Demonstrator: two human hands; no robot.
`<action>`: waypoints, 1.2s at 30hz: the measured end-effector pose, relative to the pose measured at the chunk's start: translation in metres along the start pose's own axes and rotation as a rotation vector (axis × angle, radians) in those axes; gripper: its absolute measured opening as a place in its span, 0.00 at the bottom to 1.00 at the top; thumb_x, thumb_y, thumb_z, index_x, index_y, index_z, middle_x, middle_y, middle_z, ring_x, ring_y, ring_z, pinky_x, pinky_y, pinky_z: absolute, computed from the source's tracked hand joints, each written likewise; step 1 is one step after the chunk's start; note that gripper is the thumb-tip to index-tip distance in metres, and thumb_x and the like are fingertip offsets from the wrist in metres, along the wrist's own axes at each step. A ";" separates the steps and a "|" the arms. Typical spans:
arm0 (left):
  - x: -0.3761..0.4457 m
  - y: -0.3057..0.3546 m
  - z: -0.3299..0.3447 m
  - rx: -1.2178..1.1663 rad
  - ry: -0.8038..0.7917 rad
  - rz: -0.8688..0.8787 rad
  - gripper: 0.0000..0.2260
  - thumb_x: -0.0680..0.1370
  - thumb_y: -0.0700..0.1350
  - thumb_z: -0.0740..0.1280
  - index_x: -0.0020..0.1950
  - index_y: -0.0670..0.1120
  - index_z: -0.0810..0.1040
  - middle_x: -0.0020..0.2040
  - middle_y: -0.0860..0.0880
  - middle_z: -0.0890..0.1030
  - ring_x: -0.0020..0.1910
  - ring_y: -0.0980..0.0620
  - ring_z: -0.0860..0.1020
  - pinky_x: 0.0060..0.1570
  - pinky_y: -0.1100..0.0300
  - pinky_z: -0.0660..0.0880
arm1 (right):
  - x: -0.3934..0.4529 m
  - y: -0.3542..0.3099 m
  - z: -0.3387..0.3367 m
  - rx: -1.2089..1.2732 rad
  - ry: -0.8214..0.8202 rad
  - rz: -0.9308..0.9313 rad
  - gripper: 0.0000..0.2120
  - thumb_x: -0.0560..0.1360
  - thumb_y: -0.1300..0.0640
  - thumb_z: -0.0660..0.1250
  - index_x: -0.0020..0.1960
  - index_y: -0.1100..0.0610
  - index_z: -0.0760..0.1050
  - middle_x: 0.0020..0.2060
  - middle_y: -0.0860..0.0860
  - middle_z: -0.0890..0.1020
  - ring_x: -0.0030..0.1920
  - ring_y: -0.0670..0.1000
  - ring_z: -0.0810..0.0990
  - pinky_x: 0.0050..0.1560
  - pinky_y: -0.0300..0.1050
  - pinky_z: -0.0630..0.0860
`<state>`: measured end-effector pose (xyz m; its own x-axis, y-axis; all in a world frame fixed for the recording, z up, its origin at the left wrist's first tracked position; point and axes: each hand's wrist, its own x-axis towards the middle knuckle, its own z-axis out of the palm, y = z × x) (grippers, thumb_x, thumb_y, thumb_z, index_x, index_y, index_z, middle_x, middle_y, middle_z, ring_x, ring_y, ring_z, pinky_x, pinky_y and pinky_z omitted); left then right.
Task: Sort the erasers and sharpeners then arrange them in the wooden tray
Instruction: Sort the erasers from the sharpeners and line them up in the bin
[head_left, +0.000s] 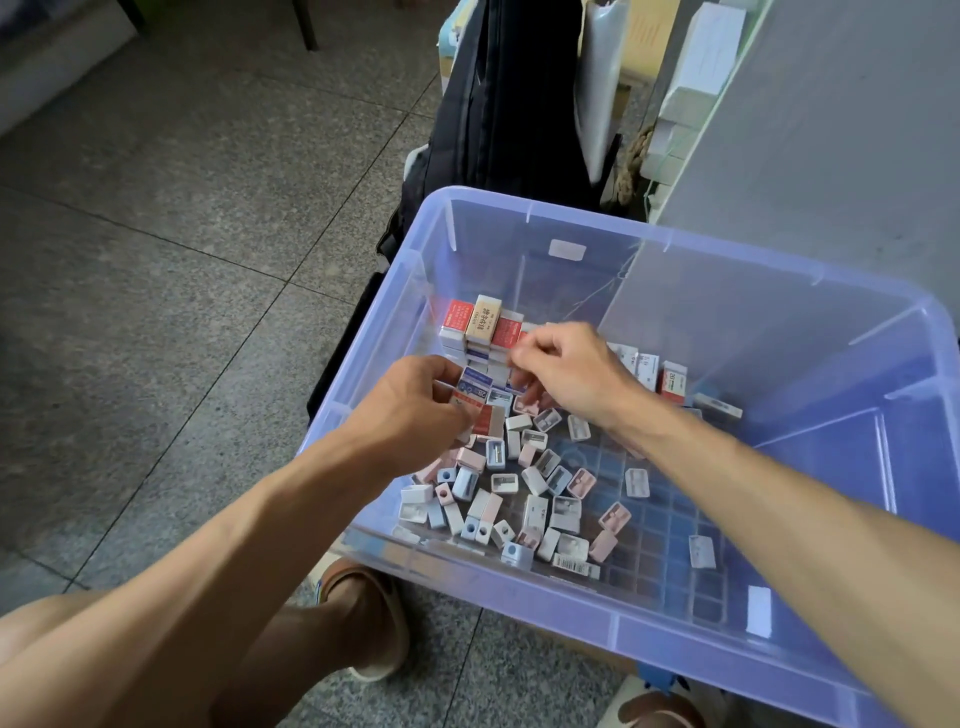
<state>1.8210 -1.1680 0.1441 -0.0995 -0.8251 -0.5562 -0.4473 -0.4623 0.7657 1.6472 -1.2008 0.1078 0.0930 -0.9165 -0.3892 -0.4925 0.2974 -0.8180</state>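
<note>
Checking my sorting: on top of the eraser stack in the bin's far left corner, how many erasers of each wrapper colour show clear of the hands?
Red erasers: 2
Beige eraser: 1
Total: 3

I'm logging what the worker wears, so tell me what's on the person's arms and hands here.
Nothing: the left hand and right hand are bare, with no gloves, rings, watch or bracelet visible. Both forearms are uncovered as far as the frame shows, with no sleeves in view.

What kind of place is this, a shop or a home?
Probably a stationery shop or its storeroom: a bin of erasers and sharpeners sits on a tiled floor, beside stacked white boxes.
</note>
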 end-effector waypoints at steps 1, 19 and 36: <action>0.000 0.000 0.000 -0.009 0.001 0.010 0.07 0.77 0.34 0.67 0.49 0.45 0.79 0.41 0.47 0.84 0.49 0.43 0.83 0.55 0.44 0.79 | -0.013 0.005 -0.003 0.079 -0.077 0.050 0.07 0.81 0.61 0.64 0.49 0.58 0.80 0.41 0.54 0.84 0.37 0.51 0.83 0.38 0.44 0.80; 0.026 0.014 0.023 0.097 0.070 0.119 0.07 0.77 0.44 0.71 0.46 0.40 0.81 0.43 0.40 0.83 0.43 0.48 0.80 0.44 0.51 0.79 | -0.036 0.017 -0.030 0.426 -0.179 0.275 0.01 0.78 0.64 0.69 0.50 0.60 0.77 0.36 0.56 0.84 0.33 0.51 0.83 0.32 0.42 0.80; 0.110 0.021 0.031 0.893 0.363 0.553 0.09 0.74 0.45 0.73 0.50 0.43 0.79 0.48 0.41 0.80 0.44 0.40 0.76 0.41 0.54 0.70 | -0.016 0.035 -0.054 0.310 0.099 0.230 0.01 0.76 0.60 0.71 0.47 0.57 0.81 0.34 0.53 0.82 0.31 0.46 0.79 0.35 0.40 0.78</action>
<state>1.7727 -1.2585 0.0890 -0.2828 -0.9587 0.0294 -0.9154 0.2789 0.2901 1.5815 -1.1900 0.1086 -0.0805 -0.8332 -0.5471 -0.2049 0.5510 -0.8089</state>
